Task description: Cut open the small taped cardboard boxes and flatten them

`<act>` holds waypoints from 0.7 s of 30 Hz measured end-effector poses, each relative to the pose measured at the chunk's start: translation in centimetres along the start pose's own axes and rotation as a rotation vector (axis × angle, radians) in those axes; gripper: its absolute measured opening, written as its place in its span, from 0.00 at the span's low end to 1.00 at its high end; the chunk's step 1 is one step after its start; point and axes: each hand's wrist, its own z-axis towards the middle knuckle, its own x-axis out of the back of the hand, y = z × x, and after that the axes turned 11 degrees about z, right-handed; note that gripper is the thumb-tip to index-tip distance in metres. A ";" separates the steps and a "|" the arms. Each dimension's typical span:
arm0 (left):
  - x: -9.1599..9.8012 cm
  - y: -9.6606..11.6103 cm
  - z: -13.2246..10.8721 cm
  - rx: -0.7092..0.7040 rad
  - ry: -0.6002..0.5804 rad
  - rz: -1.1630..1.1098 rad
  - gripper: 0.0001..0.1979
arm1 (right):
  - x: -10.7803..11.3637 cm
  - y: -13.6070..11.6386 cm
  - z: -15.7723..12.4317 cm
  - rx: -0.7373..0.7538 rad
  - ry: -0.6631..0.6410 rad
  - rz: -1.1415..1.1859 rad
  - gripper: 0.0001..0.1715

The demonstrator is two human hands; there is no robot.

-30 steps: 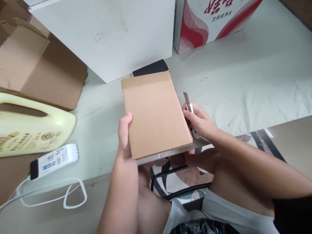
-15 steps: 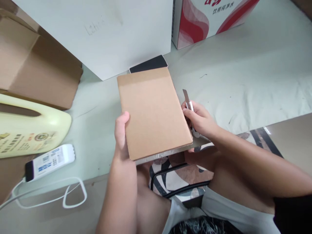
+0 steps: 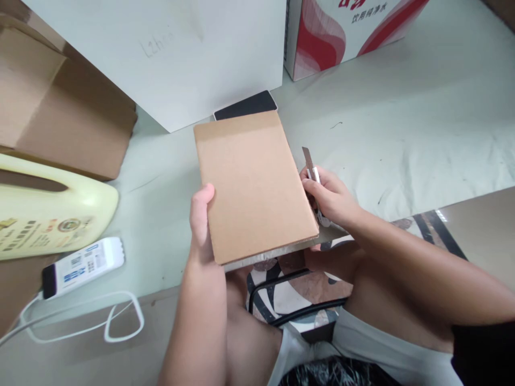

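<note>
A flat brown piece of cardboard is tilted over the table's front edge, in the middle of the view. My left hand grips its left edge, thumb on top and the other fingers hidden beneath. At the cardboard's right edge, my right hand is closed around a utility knife whose blade is out and points away from me. The blade is apart from the cardboard's top face. Part of the knife's handle is covered by my fingers.
Beyond the cardboard lies a dark flat device against a large white box. A red-and-white carton stands at the back right. To the left are an open cardboard box, a pale yellow jug and a white power strip with its cable.
</note>
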 end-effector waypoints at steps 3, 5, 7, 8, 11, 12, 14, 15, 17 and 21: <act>0.0 0.1 0.0 0.009 -0.015 -0.002 0.21 | 0.0 0.0 0.0 -0.004 0.001 0.003 0.09; 0.0 0.1 0.0 0.017 -0.012 0.005 0.22 | 0.0 0.1 0.0 -0.005 0.001 0.003 0.09; 0.0 0.0 -0.1 0.021 -0.003 0.005 0.21 | 0.1 0.2 0.1 -0.007 0.002 0.001 0.09; -0.1 0.0 -0.1 0.020 -0.001 0.003 0.21 | 0.1 0.2 0.1 -0.007 0.002 0.000 0.09; -0.1 0.0 -0.1 0.002 -0.002 -0.004 0.20 | 0.1 0.2 0.1 -0.002 0.000 0.001 0.09; -0.2 0.0 -0.1 0.001 -0.005 -0.005 0.20 | 0.1 0.2 0.0 -0.001 -0.002 0.002 0.09; -0.2 0.1 -0.2 0.006 -0.008 -0.006 0.20 | 0.1 0.2 0.0 -0.003 -0.003 0.004 0.09; -0.2 0.1 -0.2 0.010 -0.009 -0.006 0.20 | 0.1 0.2 0.0 -0.004 -0.004 0.004 0.09; -0.2 0.1 -0.2 0.008 -0.009 -0.009 0.20 | 0.0 0.2 0.0 -0.003 -0.004 0.005 0.10; -0.2 0.1 -0.1 -0.006 -0.005 0.013 0.20 | 0.0 0.1 -0.1 -0.014 0.004 0.002 0.09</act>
